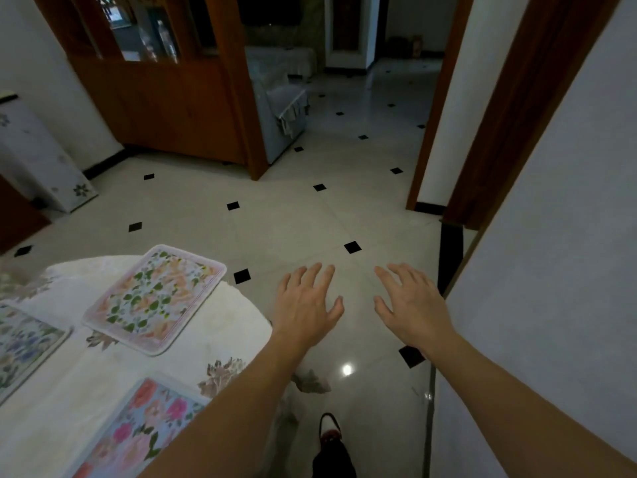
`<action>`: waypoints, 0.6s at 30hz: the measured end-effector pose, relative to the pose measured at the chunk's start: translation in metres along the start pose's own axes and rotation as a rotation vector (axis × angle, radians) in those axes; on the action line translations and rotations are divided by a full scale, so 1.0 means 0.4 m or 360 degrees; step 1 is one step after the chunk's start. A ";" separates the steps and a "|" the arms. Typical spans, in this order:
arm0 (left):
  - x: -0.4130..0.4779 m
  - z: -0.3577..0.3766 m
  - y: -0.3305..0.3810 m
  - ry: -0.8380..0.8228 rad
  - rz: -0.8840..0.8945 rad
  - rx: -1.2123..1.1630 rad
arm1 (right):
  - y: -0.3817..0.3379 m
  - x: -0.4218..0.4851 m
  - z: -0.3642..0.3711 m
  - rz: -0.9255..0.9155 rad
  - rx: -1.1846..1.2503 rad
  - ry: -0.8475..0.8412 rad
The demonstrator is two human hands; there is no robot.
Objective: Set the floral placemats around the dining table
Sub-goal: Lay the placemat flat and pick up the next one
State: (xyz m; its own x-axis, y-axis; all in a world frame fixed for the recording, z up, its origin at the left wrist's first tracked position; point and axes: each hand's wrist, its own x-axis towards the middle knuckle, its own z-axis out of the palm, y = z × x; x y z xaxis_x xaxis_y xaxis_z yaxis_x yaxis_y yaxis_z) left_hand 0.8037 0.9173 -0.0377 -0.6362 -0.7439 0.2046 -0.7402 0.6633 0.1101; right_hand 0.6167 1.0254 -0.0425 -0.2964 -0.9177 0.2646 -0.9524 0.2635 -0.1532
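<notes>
Three floral placemats lie flat on the round dining table (238, 326), which wears a white cloth. A pink-edged mat with orange flowers (155, 298) sits near the far rim. A blue-flowered mat (24, 346) is cut off at the left edge. A light blue mat with pink roses (138, 429) lies nearest me, partly under my left forearm. My left hand (306, 305) and my right hand (410, 305) hover palm down over the floor, to the right of the table, fingers spread, holding nothing.
A white wall (551, 270) stands close on the right. Pale floor tiles with black diamonds (352, 247) stretch ahead to a doorway. A wooden cabinet (155, 98) and a grey covered sofa (279, 108) stand beyond. A white floral appliance (38, 157) is at far left. My shoe (329, 431) shows below.
</notes>
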 end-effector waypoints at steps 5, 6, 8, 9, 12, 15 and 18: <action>0.168 0.055 -0.036 0.0014 -0.0015 0.0022 | 0.078 0.164 0.028 -0.0002 -0.0026 0.0012; 0.209 0.066 -0.047 0.0015 -0.0019 0.0021 | 0.095 0.206 0.036 -0.0002 -0.0029 0.0013; 0.299 0.090 -0.076 0.0038 -0.0045 0.0023 | 0.123 0.297 0.059 -0.0008 -0.0040 0.0000; 0.345 0.101 -0.092 0.0047 -0.0068 0.0021 | 0.136 0.346 0.071 -0.0022 -0.0049 -0.0015; 0.476 0.129 -0.143 0.0054 -0.0150 -0.0037 | 0.162 0.498 0.105 -0.0075 -0.0062 -0.0037; 0.583 0.141 -0.204 0.0073 -0.0211 -0.0021 | 0.168 0.645 0.134 -0.0127 -0.0096 -0.0014; 0.667 0.143 -0.267 0.0056 -0.0290 -0.0027 | 0.150 0.769 0.172 -0.0195 -0.0071 -0.0029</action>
State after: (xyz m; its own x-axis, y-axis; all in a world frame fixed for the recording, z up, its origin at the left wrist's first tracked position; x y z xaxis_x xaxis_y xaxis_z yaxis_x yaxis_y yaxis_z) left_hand 0.7005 0.6433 -0.0503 -0.4837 -0.8488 0.2134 -0.8386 0.5193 0.1645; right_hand 0.4732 0.7384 -0.0357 -0.1767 -0.9490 0.2612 -0.9838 0.1617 -0.0780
